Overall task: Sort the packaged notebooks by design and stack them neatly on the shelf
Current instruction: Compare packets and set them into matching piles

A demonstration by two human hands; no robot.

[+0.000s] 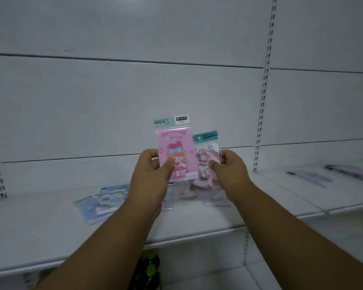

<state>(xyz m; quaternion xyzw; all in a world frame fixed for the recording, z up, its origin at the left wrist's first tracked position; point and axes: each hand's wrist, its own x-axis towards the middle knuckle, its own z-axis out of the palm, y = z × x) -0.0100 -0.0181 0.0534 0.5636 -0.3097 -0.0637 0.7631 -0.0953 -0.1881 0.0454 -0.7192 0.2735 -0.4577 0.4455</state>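
Head view: left hand point(153, 164) pinching pink girl notebook point(176, 155), right hand point(228, 166) gripping pale star-design notebook point(205, 162) just beside it, both held up over white shelf point(50, 231). Blue packs point(101, 203) lying flat below.

We face a white back wall point(134, 97) of flat panels split by thin dark seams. 2 slotted uprights point(262, 114) run down it, 1 at the right and 1 at the far left edge. A white shelf point(50, 237) juts toward us. Light is dim and even. Below the shelf sits something dark with green spots point(150, 266), blurred.
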